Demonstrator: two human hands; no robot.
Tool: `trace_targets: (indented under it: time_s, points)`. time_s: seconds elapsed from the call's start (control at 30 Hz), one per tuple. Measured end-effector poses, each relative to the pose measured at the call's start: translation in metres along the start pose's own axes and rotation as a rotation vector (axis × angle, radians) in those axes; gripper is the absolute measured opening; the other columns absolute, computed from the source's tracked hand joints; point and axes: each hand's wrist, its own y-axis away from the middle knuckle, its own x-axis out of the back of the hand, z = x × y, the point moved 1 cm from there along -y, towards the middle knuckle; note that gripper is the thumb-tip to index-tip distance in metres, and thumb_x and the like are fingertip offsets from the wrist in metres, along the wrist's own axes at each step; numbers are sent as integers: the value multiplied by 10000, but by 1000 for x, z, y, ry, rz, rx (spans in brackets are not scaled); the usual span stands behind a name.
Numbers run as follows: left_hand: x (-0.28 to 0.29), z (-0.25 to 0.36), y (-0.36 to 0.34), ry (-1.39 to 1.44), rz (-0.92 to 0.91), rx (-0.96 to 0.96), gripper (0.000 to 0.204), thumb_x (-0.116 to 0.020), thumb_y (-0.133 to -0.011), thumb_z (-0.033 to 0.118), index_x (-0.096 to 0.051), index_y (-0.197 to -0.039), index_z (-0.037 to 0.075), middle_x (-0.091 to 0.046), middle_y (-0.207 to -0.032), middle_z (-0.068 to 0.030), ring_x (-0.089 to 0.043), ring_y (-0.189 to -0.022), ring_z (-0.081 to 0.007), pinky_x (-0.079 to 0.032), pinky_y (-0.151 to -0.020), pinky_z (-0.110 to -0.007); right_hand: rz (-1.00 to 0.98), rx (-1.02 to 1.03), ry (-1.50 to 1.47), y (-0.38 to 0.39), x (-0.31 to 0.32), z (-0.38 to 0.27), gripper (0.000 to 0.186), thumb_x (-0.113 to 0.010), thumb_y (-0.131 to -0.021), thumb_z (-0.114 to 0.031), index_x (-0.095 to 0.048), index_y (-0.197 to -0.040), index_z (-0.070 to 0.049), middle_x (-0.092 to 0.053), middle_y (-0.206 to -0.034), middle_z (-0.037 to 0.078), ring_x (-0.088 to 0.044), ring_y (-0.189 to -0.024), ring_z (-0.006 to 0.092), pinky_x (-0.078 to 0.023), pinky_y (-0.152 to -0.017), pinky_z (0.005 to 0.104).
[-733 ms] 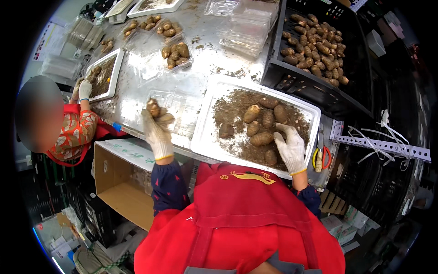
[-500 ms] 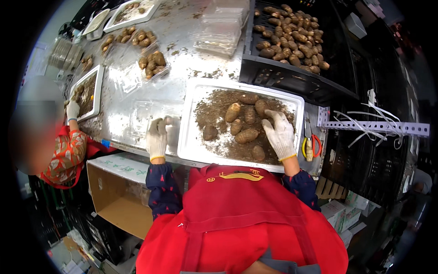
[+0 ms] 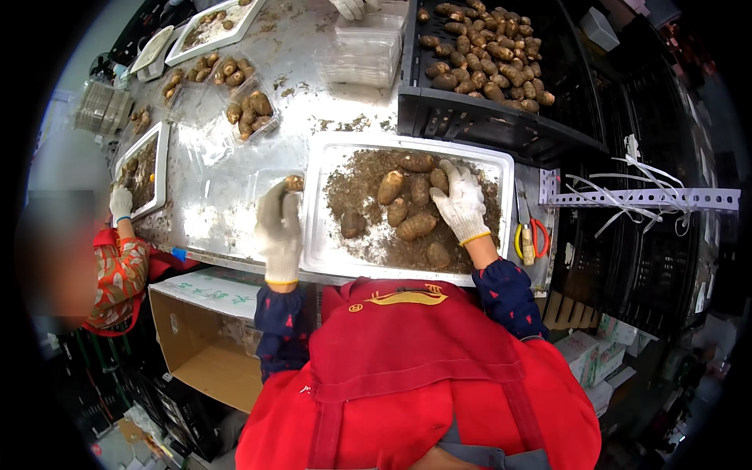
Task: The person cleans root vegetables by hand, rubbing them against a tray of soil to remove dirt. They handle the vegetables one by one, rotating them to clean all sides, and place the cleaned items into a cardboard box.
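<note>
My gloved right hand [image 3: 462, 202] is in the white tray [image 3: 313, 227], its thumb and fingers closed about the side of a brown taro [image 3: 439, 180]. Several more taros [image 3: 417, 227] lie beside it on loose soil. To the left of the tray my gloved left hand [image 3: 280, 235] is smeared by motion. At its fingertips is a small taro [image 3: 294, 182], which appears gripped, over a clear plastic box [image 3: 265, 182] on the metal table.
A black crate [image 3: 493, 117] of taros stands behind the tray. Stacked clear boxes [image 3: 359, 59] and filled packs [image 3: 251, 113] lie further back. Scissors [image 3: 539, 237] rest at the right. A co-worker's gloved hand [image 3: 121, 201] is at another tray on the left; another glove shows at the top.
My left hand has moved away from me with the small taro at its fingertips. My right hand has reached further over the taro. Another person's glove has appeared by the stacked boxes.
</note>
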Motion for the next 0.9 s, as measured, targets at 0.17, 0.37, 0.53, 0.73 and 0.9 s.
trace_targets:
  time_s: [0.17,0.37,0.53,0.73,0.9]
  points:
    - [-87,17,15,66,-332,-179,254,-671,-922,183,-655,-1029,-46,-694,-883,-193,-681,-689,-244,-565,-596,-335,27,36,9,6,2,-5,604,-722,-777,-280,-557,-1349,-178,-572,-1275,145,-571,-1150,372,-492,-942,529]
    - [-149,13,19,-334,-436,-177,431,-745,-829,426,-553,-862,42,-643,-795,-192,-654,-617,-341,-519,-554,-450,140,125,-149,27,30,-15,541,-711,-798,-239,-585,-1318,-163,-575,-1277,149,-569,-1142,371,-478,-955,491]
    - [-119,23,5,151,-632,154,336,-655,-942,335,-607,-1009,9,-672,-842,-152,-684,-705,-318,-546,-634,-417,81,35,-357,46,67,-35,406,-701,-844,-148,-637,-1239,-78,-657,-1188,152,-638,-1096,323,-512,-955,393]
    - [-92,31,22,1014,-854,558,391,-490,-1042,336,-558,-1256,16,-602,-967,-77,-605,-755,-116,-505,-633,-265,-27,48,-603,40,84,-68,345,-639,-917,-150,-648,-1246,-49,-660,-1216,177,-642,-1129,322,-495,-970,373]
    - [-86,57,38,1054,-944,715,470,-385,-1073,435,-550,-1264,39,-603,-884,-41,-559,-684,-95,-435,-569,-237,31,224,-343,22,83,-95,429,-696,-851,-401,-677,-1177,-121,-638,-957,123,-678,-857,308,-564,-757,422]
